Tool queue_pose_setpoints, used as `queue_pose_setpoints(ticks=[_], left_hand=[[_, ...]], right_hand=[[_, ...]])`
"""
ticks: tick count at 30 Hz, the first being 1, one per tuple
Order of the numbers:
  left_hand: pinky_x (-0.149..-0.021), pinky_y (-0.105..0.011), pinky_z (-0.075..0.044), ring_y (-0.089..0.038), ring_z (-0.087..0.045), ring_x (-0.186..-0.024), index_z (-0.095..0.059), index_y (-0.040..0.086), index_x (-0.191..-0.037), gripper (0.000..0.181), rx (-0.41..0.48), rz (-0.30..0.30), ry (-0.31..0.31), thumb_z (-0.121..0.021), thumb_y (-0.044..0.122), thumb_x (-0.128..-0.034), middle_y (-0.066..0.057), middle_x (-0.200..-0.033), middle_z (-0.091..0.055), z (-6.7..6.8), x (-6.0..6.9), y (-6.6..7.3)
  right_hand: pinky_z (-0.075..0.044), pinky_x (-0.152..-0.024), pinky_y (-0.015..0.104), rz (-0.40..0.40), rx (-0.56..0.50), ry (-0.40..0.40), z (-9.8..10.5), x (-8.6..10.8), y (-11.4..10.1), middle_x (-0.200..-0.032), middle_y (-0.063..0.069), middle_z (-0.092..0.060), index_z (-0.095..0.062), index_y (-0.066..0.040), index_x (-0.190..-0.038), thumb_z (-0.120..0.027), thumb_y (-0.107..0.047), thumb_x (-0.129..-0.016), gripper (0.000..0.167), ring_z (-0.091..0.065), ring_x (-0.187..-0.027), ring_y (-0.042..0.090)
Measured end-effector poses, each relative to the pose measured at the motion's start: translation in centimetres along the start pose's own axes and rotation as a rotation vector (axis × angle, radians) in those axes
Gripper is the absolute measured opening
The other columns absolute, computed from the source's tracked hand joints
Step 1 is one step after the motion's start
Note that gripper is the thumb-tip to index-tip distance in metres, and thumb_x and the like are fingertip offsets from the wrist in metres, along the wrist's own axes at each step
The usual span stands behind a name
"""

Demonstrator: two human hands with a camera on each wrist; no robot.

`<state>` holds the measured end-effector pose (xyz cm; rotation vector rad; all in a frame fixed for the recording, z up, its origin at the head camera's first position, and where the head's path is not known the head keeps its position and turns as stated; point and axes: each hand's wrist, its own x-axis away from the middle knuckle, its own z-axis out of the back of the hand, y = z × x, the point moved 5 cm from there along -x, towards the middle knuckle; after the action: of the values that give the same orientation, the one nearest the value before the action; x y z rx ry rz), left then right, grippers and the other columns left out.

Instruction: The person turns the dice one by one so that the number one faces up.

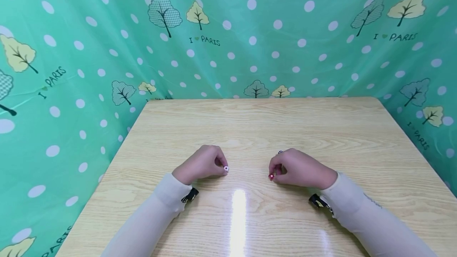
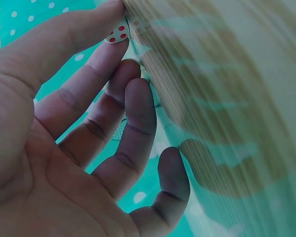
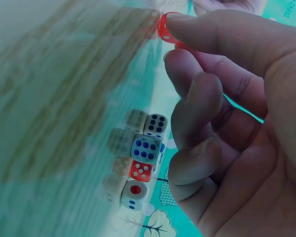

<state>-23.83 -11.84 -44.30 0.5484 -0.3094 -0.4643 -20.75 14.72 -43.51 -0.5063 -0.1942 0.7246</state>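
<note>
Near the middle of the table, my left hand (image 1: 206, 164) pinches a small white die (image 1: 226, 168) between thumb and forefinger. The left wrist view shows red dots on this white die (image 2: 117, 33), right at the wooden surface. To the right, my right hand (image 1: 298, 167) pinches a red die (image 1: 271, 177) with white dots, also at the table. Below its curled fingers in the right wrist view stand more dice in a row: a white die with black dots (image 3: 156, 124), a white die with blue dots (image 3: 146, 149), a red die (image 3: 141, 171) and a white die with a red dot (image 3: 134, 194).
The light wood table (image 1: 257, 122) is glossy and carries a bright light reflection (image 1: 238, 221) at the front. A green dotted curtain (image 1: 250, 23) with printed trees hangs behind it and along both sides. In the head view my right hand hides most of the row of dice.
</note>
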Motion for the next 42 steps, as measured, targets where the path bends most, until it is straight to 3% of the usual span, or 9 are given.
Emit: queue_pose_setpoints(ticks=[34,42], left_hand=[[-0.076,-0.031,-0.052,-0.011,-0.060,-0.081,-0.075,0.025,-0.078,0.015,-0.006,-0.007,-0.004,-0.088,0.022,-0.0821,0.007,-0.089,-0.068,-0.1,0.2,0.2],[-0.079,-0.032,-0.054,-0.008,-0.063,-0.079,-0.077,0.025,-0.080,0.012,-0.046,0.014,0.044,-0.088,0.020,-0.0813,0.013,-0.082,-0.069,0.9,0.1,-0.5]], right_hand=[[-0.046,-0.060,0.021,-0.020,0.023,0.004,-0.8,-0.2,-0.3,-0.067,-0.020,-0.058,-0.070,-0.033,-0.082,-0.080,-0.022,-0.087,0.016,-0.049,-0.061,-0.001],[-0.046,-0.060,0.021,-0.005,0.023,-0.001,-0.8,-0.3,-0.3,-0.067,-0.020,-0.058,-0.071,-0.031,-0.083,-0.081,-0.019,-0.086,0.016,-0.049,-0.060,-0.002]])
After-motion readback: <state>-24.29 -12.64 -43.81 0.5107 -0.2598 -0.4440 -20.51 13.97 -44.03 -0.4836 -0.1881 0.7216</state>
